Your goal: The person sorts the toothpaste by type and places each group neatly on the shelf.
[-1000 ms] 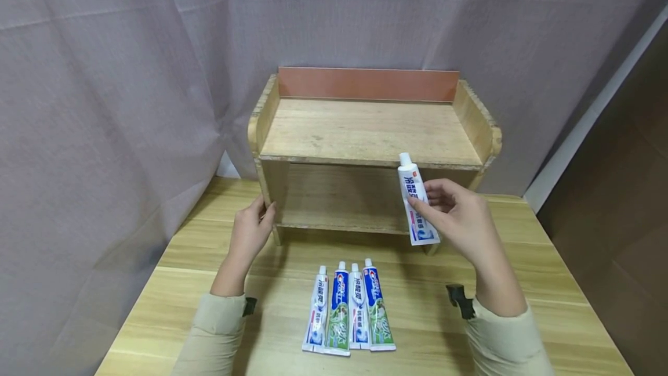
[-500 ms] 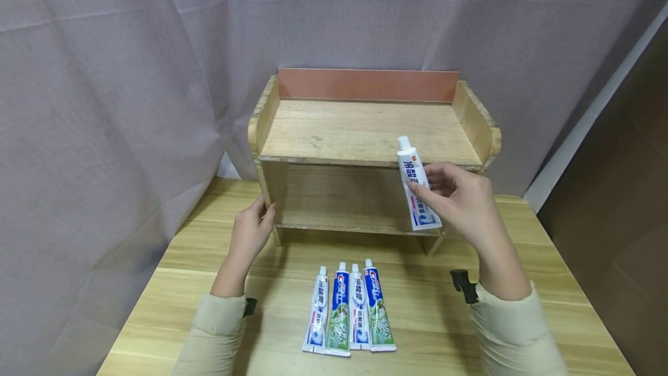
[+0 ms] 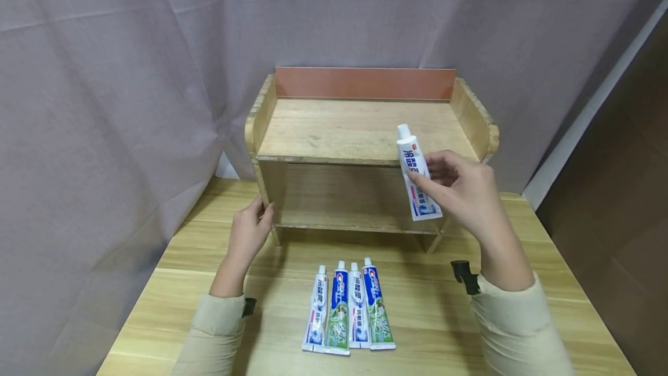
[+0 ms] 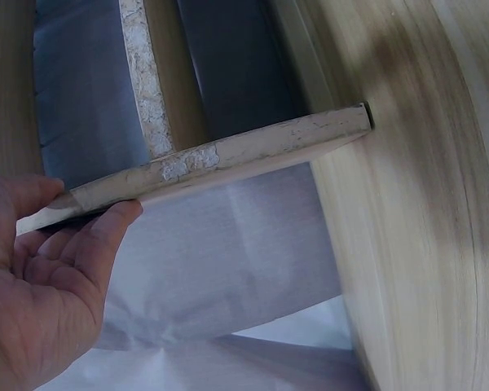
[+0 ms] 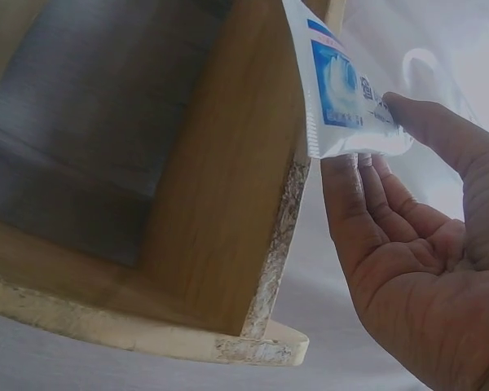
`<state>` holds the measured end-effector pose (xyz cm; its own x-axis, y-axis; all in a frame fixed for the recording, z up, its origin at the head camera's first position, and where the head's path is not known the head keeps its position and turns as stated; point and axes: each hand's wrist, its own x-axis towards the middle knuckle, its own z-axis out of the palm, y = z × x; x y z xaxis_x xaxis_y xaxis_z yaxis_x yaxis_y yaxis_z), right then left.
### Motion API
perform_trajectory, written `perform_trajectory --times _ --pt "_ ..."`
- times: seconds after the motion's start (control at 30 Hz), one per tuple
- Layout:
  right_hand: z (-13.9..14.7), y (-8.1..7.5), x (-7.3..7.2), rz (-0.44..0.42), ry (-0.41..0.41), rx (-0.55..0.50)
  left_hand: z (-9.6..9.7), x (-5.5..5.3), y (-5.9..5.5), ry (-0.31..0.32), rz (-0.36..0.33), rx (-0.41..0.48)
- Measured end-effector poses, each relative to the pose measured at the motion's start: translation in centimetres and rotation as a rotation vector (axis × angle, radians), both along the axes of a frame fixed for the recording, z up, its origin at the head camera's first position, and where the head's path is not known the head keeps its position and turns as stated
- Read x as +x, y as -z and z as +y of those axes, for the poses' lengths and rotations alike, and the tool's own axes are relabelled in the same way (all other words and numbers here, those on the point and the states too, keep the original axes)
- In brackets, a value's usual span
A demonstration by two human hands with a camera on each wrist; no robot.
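My right hand (image 3: 461, 190) pinches a white toothpaste tube (image 3: 409, 152) between thumb and fingers, its cap pointing up and away. The tube is in front of the right part of a two-tier wooden shelf (image 3: 334, 129), overlapping the upper board's front edge. In the right wrist view, the tube's flat end (image 5: 334, 98) shows near the shelf's side panel. With thumb and fingers, my left hand (image 3: 250, 230) grips the front edge of the shelf's left side panel (image 4: 253, 151). Several toothpaste tubes lie side by side on the table: white ones (image 3: 315, 318) alternating with blue-and-green ones (image 3: 338, 312).
The shelf stands on a wood-grain table (image 3: 177, 300) before a grey curtain (image 3: 334, 10). A reddish-brown strip (image 3: 365, 83) runs along the top board's back. At the right is a dark brown surface (image 3: 616, 179).
My right hand has raised the toothpaste tube, from in front of the lower opening to across the upper board's edge. The left hand keeps its grip on the shelf.
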<state>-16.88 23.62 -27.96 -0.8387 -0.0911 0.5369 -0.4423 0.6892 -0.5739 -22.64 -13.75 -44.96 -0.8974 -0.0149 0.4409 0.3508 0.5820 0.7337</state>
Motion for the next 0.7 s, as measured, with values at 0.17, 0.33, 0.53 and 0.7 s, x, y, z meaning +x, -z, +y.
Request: perform_trajectory --times 0.17,0.33,0.53,0.7 --pt "-0.2 -0.9 -0.5 0.011 0.005 -0.006 0.0 -0.1 0.0 0.001 0.006 0.003" --pt "-0.2 -1.6 -1.1 0.013 0.008 -0.003 0.0 -0.2 0.0 -0.005 0.004 -0.004" --pt "0.0 -2.4 -1.4 -0.053 0.051 -0.004 0.0 -0.1 0.0 0.002 -0.005 -0.006" --pt "-0.1 -3.0 -1.5 -0.083 0.064 -0.012 0.0 -0.1 -0.1 0.006 -0.003 -0.006"
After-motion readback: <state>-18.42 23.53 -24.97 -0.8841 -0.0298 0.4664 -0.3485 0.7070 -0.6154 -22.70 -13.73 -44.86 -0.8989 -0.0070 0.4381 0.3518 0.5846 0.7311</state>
